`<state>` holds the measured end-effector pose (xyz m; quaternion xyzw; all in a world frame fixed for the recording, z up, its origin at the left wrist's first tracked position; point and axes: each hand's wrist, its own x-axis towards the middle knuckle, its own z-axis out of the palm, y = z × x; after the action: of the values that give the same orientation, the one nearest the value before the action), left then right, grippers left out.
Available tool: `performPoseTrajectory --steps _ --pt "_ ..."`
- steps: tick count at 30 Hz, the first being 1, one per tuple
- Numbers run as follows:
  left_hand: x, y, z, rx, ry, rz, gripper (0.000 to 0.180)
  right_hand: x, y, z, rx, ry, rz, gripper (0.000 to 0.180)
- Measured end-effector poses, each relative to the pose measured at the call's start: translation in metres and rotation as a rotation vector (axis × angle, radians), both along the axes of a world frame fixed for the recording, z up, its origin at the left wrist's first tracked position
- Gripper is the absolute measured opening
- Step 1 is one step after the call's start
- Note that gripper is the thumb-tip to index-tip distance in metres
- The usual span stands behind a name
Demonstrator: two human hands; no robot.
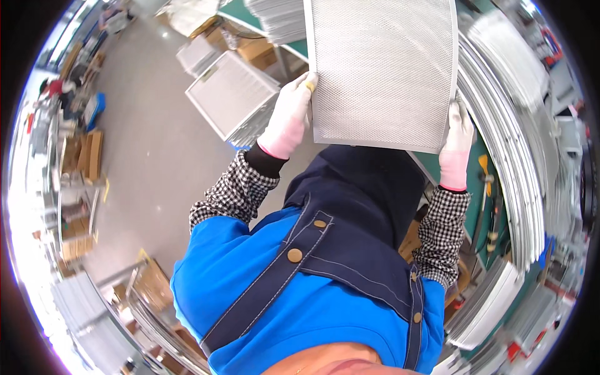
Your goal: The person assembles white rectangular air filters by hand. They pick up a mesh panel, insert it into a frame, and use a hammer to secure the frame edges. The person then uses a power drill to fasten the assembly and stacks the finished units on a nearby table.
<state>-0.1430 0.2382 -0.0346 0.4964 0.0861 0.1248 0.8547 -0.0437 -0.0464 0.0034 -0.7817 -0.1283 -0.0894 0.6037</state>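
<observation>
A framed metal mesh panel (384, 75), silver-grey and rectangular, is held up in front of me by both hands. My left hand (291, 112), in a white and pink glove, is closed on the panel's left edge, with its thumb near the frame. On the opposite edge, lower down, my right hand (457, 137) grips the frame in a matching glove. Part of the fingers of both hands is hidden behind the panel. The panel's top runs out of the picture.
Right of me, a long stack of framed panels (509, 150) stands on the green table (480, 150), beside a yellow-handled tool (484, 165). At left, another stack of mesh panels (234, 94) stands by the grey floor (150, 144). Shelving with cardboard boxes (90, 156) lines the far left.
</observation>
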Motion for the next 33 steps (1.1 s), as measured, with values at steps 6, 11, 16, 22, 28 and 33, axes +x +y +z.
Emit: performPoseTrajectory --steps 6,11,16,22,28,33 --pt "-0.016 0.015 0.022 -0.083 -0.253 -0.071 0.056 0.008 0.016 -0.011 0.207 0.028 0.140 0.052" --pt "-0.020 0.006 0.028 -0.168 -0.314 -0.047 0.072 0.022 0.030 -0.018 0.420 0.020 -0.004 0.053" --pt "0.001 -0.005 0.014 -0.005 -0.341 0.305 0.053 0.000 0.051 -0.029 0.485 0.014 0.134 0.058" --pt "-0.031 0.062 0.000 -0.196 -0.213 0.485 0.037 -0.058 0.044 -0.005 -0.586 0.371 0.537 0.028" --pt "-0.048 0.086 0.005 0.077 -0.110 0.361 0.038 -0.061 0.059 0.084 -0.517 -0.185 0.602 0.025" --pt "-0.035 0.059 0.031 0.179 -0.084 0.201 0.041 -0.042 0.129 0.116 -0.812 -0.837 0.512 0.029"
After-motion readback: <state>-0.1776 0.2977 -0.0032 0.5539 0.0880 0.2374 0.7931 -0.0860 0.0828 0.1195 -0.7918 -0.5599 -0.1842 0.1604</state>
